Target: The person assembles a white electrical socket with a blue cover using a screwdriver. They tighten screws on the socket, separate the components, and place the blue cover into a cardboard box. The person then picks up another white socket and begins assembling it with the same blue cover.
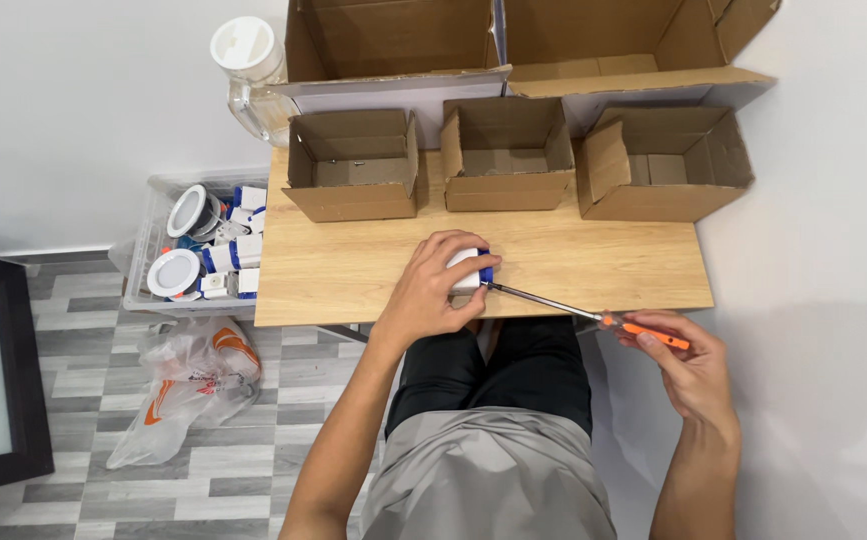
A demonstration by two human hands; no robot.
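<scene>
My left hand [435, 285] presses down on a small white and blue device [470, 270] near the front edge of the wooden table [353, 270], covering most of it. A screwdriver [593, 315] with an orange handle and a long metal shaft is in my right hand [688, 365], off the table's front right corner. The shaft's tip meets the device's right side.
Three small open cardboard boxes [355, 178] [505, 155] [661, 165] stand in a row at the table's back, two large open boxes [393, 45] behind them. A clear bin [143, 250] of round white lamps sits left of the table, a plastic bag [188, 385] on the floor, a clear jar [248, 70] by the wall.
</scene>
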